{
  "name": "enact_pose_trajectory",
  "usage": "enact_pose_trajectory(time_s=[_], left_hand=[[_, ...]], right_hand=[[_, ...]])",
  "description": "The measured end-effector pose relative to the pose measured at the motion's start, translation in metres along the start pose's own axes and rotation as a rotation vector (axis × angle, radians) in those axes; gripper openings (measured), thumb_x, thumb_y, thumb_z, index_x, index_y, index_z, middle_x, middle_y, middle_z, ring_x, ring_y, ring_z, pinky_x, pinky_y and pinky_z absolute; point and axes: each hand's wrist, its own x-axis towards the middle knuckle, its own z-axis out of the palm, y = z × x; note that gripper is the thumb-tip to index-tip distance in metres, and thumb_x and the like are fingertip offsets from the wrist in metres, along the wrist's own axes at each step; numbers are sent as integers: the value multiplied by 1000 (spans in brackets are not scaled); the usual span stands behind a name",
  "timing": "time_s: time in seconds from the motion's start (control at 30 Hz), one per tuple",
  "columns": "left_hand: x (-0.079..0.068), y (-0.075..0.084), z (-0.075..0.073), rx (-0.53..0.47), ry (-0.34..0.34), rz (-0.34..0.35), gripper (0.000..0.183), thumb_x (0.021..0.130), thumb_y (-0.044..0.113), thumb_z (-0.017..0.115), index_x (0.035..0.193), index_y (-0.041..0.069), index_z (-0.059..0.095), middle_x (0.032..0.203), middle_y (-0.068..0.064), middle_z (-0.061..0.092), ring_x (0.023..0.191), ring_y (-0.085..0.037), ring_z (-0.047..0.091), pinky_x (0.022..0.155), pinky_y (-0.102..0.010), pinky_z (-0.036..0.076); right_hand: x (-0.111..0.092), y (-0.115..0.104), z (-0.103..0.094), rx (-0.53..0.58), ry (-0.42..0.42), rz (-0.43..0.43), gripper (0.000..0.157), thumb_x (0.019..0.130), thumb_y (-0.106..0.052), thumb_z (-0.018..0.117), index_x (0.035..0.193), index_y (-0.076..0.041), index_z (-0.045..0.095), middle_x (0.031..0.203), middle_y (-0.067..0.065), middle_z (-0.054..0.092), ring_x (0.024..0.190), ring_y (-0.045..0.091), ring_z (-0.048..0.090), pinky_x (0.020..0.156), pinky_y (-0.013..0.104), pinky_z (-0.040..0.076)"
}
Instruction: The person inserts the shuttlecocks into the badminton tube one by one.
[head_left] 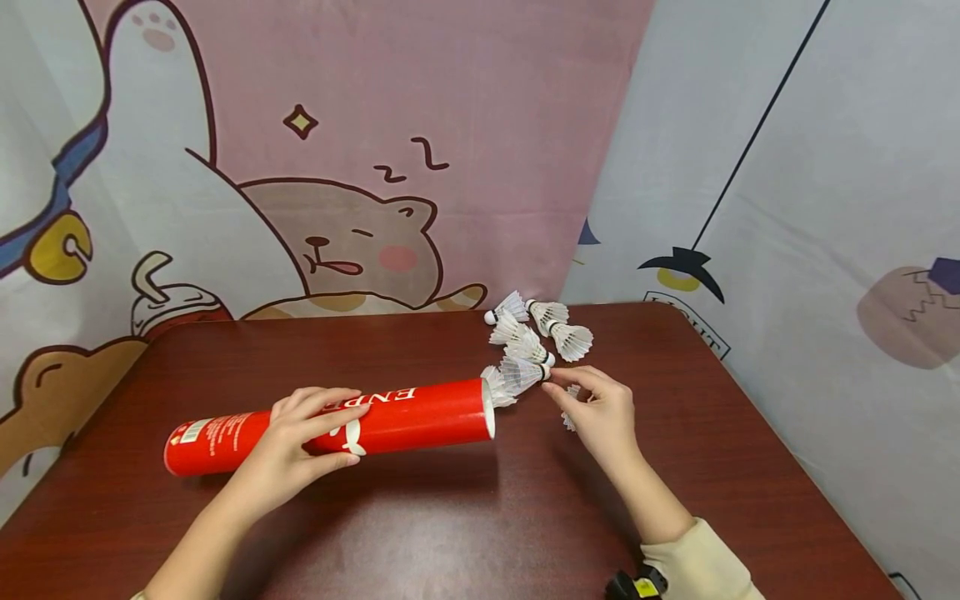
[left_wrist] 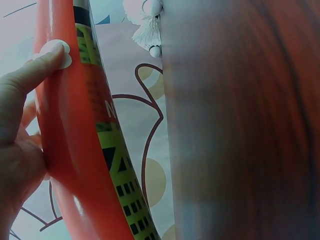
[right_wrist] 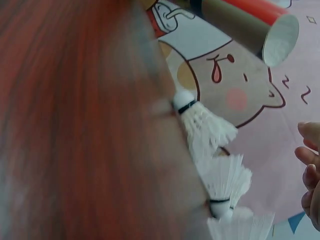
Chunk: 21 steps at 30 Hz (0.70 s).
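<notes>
Red tube: a long red cardboard cylinder with white lettering (head_left: 416,421), raised off the dark reddish-brown wooden table (head_left: 420,533) and tilted a little, its open mouth upward and to the right.
Left hand: the person's left hand (head_left: 288,437) lies over the tube's middle, fingers across the top and thumb along the near side, holding it firmly enough as far as I can judge.
Right hand: the person's right hand (head_left: 600,408) pinches, by the head view, the cork of a white feathered shuttlecock with a dark band (head_left: 522,375); the right wrist view shows fingertips at its edge, but I can't make out that shuttlecock between them.
Shuttlecock in hand: just outside the mouth, feathers toward the tube, cork toward the right hand.
At the mouth: a second white shuttlecock (head_left: 498,390), close beside the rim and partly covered.
Loose cluster: several more white shuttlecocks (head_left: 572,341) lie bunched near the table's far edge, and another (head_left: 570,410) is half hidden behind the right hand.
Done and left: I'd call it partway, with many shuttlecocks outside the tube and one being handled at its mouth. How many sit inside I cannot tell; from here, neither can I say whether they are going in or coming out.
</notes>
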Motion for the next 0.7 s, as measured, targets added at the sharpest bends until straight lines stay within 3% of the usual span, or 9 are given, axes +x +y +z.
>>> enact_pose_trajectory(time_s=[0.23,0.7], left_hand=[[-1,-1,0,4,-7,-11,59,70,29,85,126,23,66,130,3,55,118,-17,42,93,-40,22],[0,0,0,-3,-3,-6,57,73,35,83,126,23,66,129,0,56,117,-17,43,93,-40,22]], right_hand=[[-8,17,-15,-82,-5,6,20,70,-5,85,88,-9,77,75,-4,68,54,6,46,49,16,34],[-16,39,-31,-108,-62,174,27,70,-11,86,95,-9,76,83,2,70,58,11,50,52,16,38]])
